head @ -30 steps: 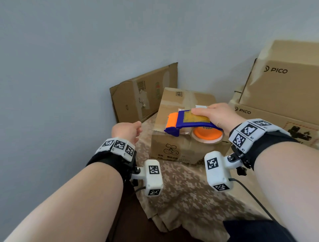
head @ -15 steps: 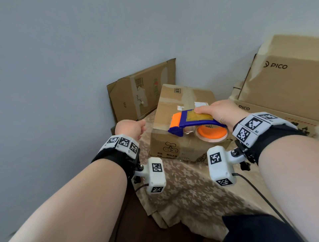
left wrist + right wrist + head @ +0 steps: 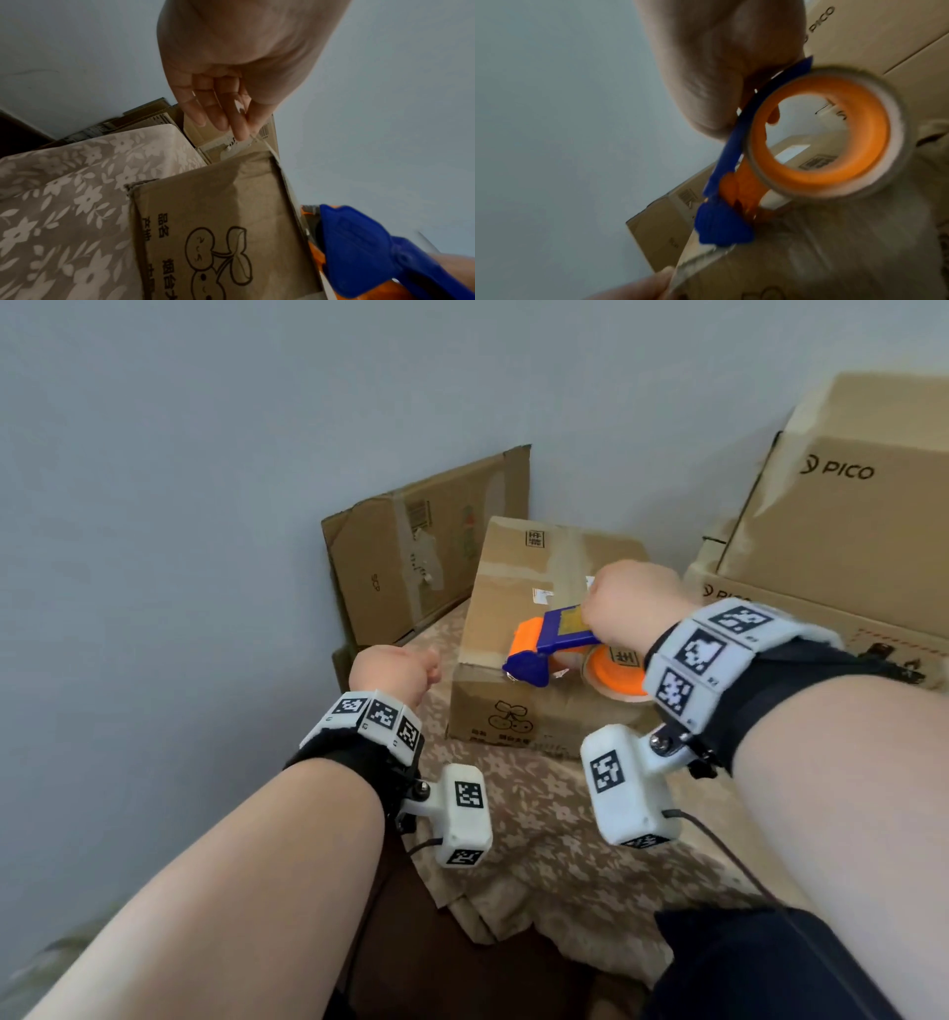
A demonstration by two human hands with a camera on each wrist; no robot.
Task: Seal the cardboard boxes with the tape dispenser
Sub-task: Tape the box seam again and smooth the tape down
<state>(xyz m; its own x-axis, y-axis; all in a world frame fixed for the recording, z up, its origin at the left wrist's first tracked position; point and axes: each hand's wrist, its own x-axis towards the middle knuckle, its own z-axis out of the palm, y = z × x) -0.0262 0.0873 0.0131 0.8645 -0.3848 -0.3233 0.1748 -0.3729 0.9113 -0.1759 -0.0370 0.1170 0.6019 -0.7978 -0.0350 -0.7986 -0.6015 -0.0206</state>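
A small brown cardboard box (image 3: 518,608) with a cherry drawing stands on a floral cloth. My right hand (image 3: 631,603) grips the handle of the blue and orange tape dispenser (image 3: 549,644), which is tilted nose down, its blue front end at the box's top front edge. The tape roll (image 3: 821,132) has an orange core and hangs before the box's front face. My left hand (image 3: 395,670) hovers just left of the box's front left corner, holding nothing. In the left wrist view its fingers (image 3: 218,113) hang fairly straight and close together above the box (image 3: 218,203).
A flattened carton (image 3: 426,546) leans on the grey wall behind the box. Two larger PICO boxes (image 3: 842,516) are stacked at the right. The floral cloth (image 3: 539,814) covers the surface up to its near edge, with a dark drop below.
My right hand has drawn the dispenser toward me along the box top and tipped its nose down onto the front edge. The left hand stays beside the box.
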